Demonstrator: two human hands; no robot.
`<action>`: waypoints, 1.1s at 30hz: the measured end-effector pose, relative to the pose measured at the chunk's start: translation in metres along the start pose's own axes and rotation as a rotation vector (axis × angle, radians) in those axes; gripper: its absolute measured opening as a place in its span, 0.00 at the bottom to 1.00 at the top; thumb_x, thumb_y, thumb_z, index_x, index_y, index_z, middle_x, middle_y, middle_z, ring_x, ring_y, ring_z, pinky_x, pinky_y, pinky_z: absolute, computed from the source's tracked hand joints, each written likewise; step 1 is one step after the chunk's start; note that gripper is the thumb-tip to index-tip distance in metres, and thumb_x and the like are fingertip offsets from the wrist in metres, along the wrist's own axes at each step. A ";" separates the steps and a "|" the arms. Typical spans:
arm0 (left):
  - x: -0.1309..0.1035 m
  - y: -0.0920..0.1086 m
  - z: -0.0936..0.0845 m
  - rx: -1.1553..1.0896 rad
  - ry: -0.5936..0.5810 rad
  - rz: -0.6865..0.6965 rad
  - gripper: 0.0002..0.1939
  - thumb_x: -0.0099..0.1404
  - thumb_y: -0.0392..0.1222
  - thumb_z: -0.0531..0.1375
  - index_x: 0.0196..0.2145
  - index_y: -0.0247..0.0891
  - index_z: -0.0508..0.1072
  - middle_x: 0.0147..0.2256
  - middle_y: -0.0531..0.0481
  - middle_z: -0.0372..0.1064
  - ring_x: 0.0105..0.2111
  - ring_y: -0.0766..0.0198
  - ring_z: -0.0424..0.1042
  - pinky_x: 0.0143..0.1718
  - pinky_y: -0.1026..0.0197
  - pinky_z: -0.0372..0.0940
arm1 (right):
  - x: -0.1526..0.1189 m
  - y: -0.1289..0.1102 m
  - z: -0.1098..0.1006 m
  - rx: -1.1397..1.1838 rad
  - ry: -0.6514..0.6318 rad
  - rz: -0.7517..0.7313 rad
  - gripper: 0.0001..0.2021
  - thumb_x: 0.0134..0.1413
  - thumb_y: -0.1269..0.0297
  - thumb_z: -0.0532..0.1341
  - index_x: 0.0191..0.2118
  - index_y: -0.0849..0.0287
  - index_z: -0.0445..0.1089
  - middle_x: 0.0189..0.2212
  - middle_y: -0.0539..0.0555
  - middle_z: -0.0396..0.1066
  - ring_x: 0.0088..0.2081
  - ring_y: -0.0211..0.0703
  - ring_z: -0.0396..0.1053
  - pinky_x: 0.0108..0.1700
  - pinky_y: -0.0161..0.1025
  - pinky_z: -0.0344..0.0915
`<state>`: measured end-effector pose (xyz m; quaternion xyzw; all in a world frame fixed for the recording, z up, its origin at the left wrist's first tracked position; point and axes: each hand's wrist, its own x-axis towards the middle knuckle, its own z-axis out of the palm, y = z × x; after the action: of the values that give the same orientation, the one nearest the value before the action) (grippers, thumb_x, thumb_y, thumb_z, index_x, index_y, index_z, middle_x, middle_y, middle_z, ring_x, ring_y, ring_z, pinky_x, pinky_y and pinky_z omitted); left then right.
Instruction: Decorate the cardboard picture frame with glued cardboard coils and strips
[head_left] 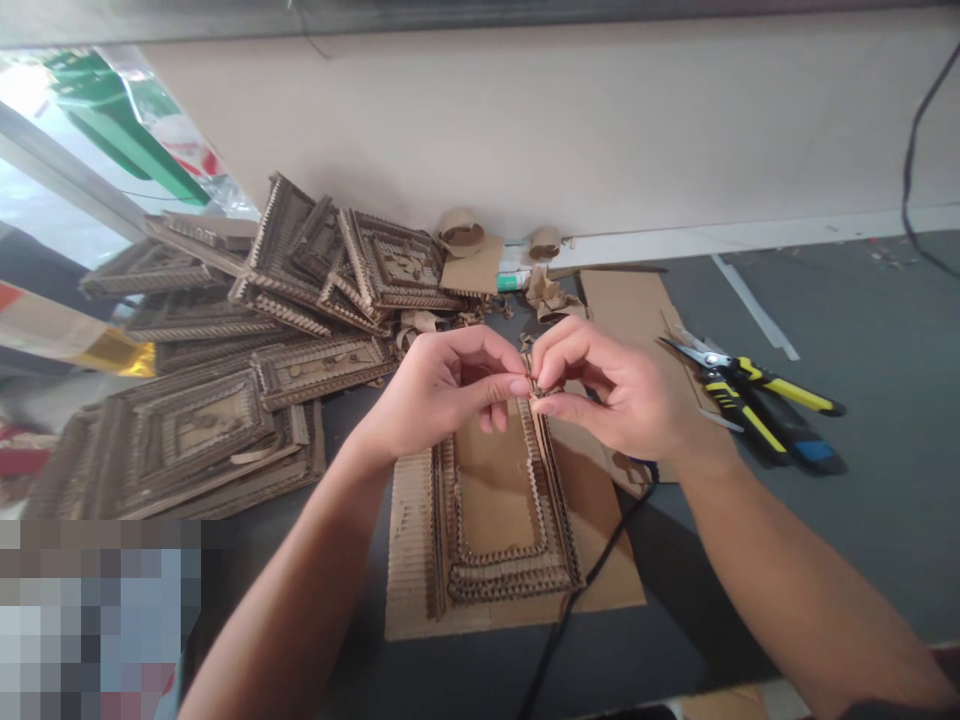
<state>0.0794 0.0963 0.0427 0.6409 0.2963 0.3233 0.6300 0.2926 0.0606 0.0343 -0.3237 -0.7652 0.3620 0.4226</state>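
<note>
Both hands meet above a rectangular frame of corrugated cardboard strips [510, 578], which lies on a flat cardboard sheet [409, 560]. Thumb and finger of my left hand [450, 390] are pinched at a small scrap of brown cardboard [537, 388]. From the other side, my right hand [607, 390] pinches the same scrap, its fingertips nearly touching the left ones. The scrap is small and its exact shape is hard to make out. My hands cover the far end of the frame.
Finished-looking cardboard frames [195, 420] are heaped at the left. Yellow-and-black scissors [750, 400] and a dark box cutter [814, 450] lie at the right. A black cable [611, 550] crosses the sheet. Behind are cardboard rolls [460, 232], a glue stick [513, 282] and crumpled paper [551, 295].
</note>
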 end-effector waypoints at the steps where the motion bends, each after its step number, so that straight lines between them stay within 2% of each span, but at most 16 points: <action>1: 0.000 0.000 0.000 -0.020 -0.015 0.006 0.14 0.59 0.46 0.72 0.34 0.34 0.75 0.22 0.51 0.73 0.20 0.66 0.74 0.21 0.67 0.72 | 0.000 0.001 0.001 0.009 0.018 0.000 0.07 0.61 0.62 0.66 0.39 0.55 0.67 0.40 0.53 0.69 0.38 0.39 0.68 0.38 0.38 0.69; 4: 0.000 0.000 0.002 -0.073 -0.040 0.024 0.12 0.60 0.43 0.71 0.35 0.33 0.76 0.24 0.51 0.75 0.23 0.65 0.77 0.22 0.67 0.73 | -0.001 0.002 0.003 0.009 0.073 -0.001 0.11 0.58 0.60 0.69 0.38 0.54 0.66 0.37 0.51 0.68 0.36 0.39 0.68 0.35 0.37 0.67; 9: 0.002 -0.004 0.004 -0.098 0.025 0.046 0.11 0.60 0.41 0.71 0.35 0.33 0.77 0.25 0.50 0.76 0.23 0.65 0.77 0.23 0.67 0.74 | -0.002 0.005 0.007 -0.102 0.192 -0.050 0.11 0.57 0.55 0.69 0.36 0.53 0.70 0.35 0.52 0.73 0.37 0.42 0.72 0.38 0.40 0.69; 14: 0.003 -0.007 0.005 -0.091 0.063 0.052 0.13 0.59 0.44 0.72 0.36 0.33 0.77 0.24 0.49 0.76 0.24 0.62 0.78 0.23 0.66 0.75 | -0.001 0.004 0.009 -0.251 0.324 -0.114 0.06 0.57 0.60 0.70 0.34 0.52 0.74 0.33 0.52 0.78 0.33 0.43 0.74 0.35 0.40 0.71; 20: 0.004 -0.004 0.006 -0.101 0.060 0.055 0.11 0.60 0.42 0.72 0.34 0.33 0.76 0.25 0.50 0.77 0.24 0.64 0.78 0.23 0.68 0.74 | 0.001 0.001 0.011 -0.347 0.339 -0.173 0.03 0.58 0.65 0.69 0.34 0.51 0.75 0.33 0.51 0.79 0.34 0.43 0.75 0.37 0.41 0.72; 25: 0.005 -0.003 0.009 -0.115 0.127 0.004 0.12 0.58 0.43 0.73 0.33 0.32 0.77 0.25 0.49 0.77 0.25 0.64 0.78 0.23 0.68 0.74 | 0.002 0.005 0.016 -0.367 0.406 -0.171 0.04 0.57 0.66 0.70 0.34 0.49 0.76 0.34 0.51 0.78 0.35 0.43 0.75 0.38 0.42 0.72; 30: 0.005 -0.004 0.003 -0.070 0.132 -0.022 0.12 0.57 0.43 0.73 0.32 0.32 0.80 0.24 0.48 0.77 0.22 0.67 0.75 0.24 0.68 0.73 | 0.002 0.007 0.016 -0.371 0.346 -0.132 0.02 0.58 0.66 0.69 0.36 0.51 0.77 0.35 0.52 0.78 0.37 0.43 0.75 0.40 0.42 0.72; 33: 0.005 -0.003 -0.001 -0.074 0.129 -0.009 0.11 0.58 0.43 0.73 0.31 0.32 0.80 0.23 0.49 0.77 0.21 0.68 0.75 0.24 0.69 0.72 | 0.003 0.007 0.015 -0.410 0.331 -0.171 0.04 0.60 0.70 0.67 0.37 0.53 0.77 0.36 0.53 0.78 0.37 0.42 0.76 0.41 0.41 0.72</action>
<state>0.0815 0.1010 0.0397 0.5937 0.3269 0.3718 0.6344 0.2794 0.0622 0.0236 -0.3912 -0.7677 0.1048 0.4967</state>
